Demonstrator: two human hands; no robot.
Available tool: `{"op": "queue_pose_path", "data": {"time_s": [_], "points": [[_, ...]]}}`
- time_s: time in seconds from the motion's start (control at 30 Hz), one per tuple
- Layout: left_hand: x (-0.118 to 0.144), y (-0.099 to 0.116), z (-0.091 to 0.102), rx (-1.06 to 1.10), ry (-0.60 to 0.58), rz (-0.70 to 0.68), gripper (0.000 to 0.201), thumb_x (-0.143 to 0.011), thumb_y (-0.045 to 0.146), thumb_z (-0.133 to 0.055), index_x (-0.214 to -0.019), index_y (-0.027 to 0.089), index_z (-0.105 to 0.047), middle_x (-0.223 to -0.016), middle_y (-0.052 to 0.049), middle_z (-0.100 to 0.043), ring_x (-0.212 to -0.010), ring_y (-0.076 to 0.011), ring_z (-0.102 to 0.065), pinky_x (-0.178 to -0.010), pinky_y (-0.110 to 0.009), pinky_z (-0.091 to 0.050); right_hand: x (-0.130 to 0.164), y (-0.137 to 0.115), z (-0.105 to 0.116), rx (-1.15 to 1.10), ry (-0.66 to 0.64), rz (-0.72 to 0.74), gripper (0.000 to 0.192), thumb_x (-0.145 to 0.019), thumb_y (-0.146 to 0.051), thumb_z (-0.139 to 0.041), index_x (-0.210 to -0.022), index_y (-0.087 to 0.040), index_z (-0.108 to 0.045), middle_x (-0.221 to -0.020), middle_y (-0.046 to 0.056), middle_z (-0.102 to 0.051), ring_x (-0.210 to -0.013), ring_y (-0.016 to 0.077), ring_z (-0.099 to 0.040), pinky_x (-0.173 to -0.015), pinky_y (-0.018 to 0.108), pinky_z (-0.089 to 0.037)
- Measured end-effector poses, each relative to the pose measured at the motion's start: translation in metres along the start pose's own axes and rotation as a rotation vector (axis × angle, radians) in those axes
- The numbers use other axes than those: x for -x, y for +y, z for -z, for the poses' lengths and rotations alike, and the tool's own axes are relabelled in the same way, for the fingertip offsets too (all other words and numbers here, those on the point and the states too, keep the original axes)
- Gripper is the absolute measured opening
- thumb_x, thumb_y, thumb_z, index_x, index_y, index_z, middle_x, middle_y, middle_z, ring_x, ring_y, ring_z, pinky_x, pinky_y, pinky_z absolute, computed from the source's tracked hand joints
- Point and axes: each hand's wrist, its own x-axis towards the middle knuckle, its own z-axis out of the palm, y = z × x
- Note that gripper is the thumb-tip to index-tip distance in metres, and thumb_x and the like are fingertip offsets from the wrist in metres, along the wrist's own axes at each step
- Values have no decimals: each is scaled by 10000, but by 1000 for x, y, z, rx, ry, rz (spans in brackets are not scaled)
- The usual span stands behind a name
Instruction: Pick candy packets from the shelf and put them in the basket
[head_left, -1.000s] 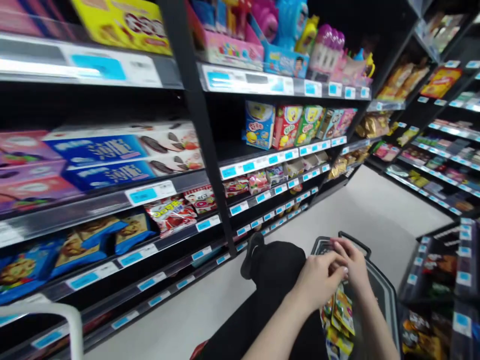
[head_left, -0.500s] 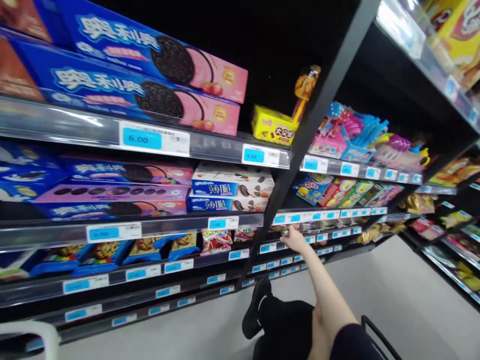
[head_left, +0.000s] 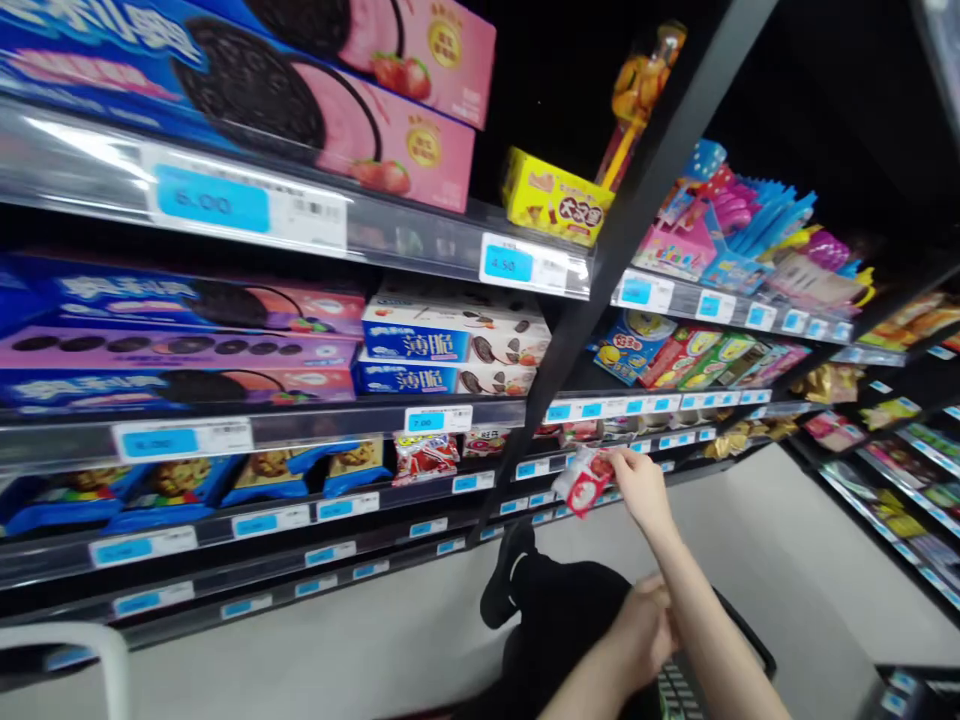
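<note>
My right hand (head_left: 641, 485) is closed on the edge of a small red and white snack packet (head_left: 589, 482). The packet hangs just in front of the lower shelf, clear of its price-tag edge. My left hand (head_left: 646, 625) is curled closed by my right forearm, low over my dark-clothed leg. Part of it is hidden behind that forearm, so what it grips, if anything, does not show. Under my arms a shopping basket (head_left: 679, 692) shows in part, its dark handle at the right.
Oreo boxes (head_left: 300, 110), a yellow box (head_left: 556, 198) and white wafer boxes (head_left: 450, 345) fill shelves at left. Beyond a black upright post (head_left: 562, 350) stand colourful toy candies (head_left: 750, 225) and small cartons (head_left: 675, 355). A white curved bar (head_left: 75, 640) is at lower left.
My right hand has drawn back from the lower shelf, to the right, with the packet in it. My left hand has come further into view, along with part of the basket. The view has shifted closer.
</note>
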Motion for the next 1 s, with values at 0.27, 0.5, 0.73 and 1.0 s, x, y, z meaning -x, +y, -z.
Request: {"op": "queue_pose_path", "data": {"time_s": [0.27,0.5,0.73,1.0], "points": [[21,35,1,-104,-382,50,761,-726,692,-542,-1244,135,-534,-1127,-151,-649,-856,-268,-658,-686,-346,-504,157,59,112,-574,344,-155,286,-631,-433,-787,-812,-227,-710,-845,38,-716,-715,188,-642,-605,246,-495],[33,2,-12,-509,-367,72,768,-578,107,-826,-1254,139,-465,-967,-102,-691,-749,-198,-677,-618,-264,-542,219,94,113,-706,584,-264,351,-636,-474,-782,-854,-207,-719,-945,69,-714,-829,226,-647,-675,273,-519],[33,2,-13,-550,-365,-128,849,-647,170,-801,-1358,225,-338,-991,-81,-688,-691,-178,-682,-587,-252,-548,228,103,89,-608,588,-149,373,-665,-392,-781,-982,-231,-664,-1006,41,-691,-907,215,-627,-754,279,-507],[30,-5,-13,-722,-284,-111,534,-555,260,-847,-982,141,-550,-734,-48,-696,-497,-192,-646,-386,-296,-544,233,125,92,-644,610,-174,278,-675,-411,-768,-824,-195,-677,-747,32,-693,-591,162,-587,-517,240,-460]]}}
